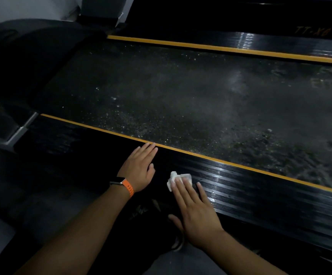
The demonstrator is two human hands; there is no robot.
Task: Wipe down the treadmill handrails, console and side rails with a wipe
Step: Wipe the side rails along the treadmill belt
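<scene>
Currently right hand (pixel 197 211) is flat, fingers straight, pressing the wipe (pixel 178 179) onto the near side rail (pixel 250 185), not gripping it. Left hand (pixel 139 167) is flat on the same rail by the yellow stripe (pixel 201 154), holding nothing. Risks: the small bunched wipe snags on the rail's ribs and slips from under the fingers, or it drags grit off the belt (pixel 181 92).

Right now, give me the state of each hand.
Left hand: open, flat on the side rail, holding nothing.
Right hand: open, pressing the wipe onto that rail.
</scene>
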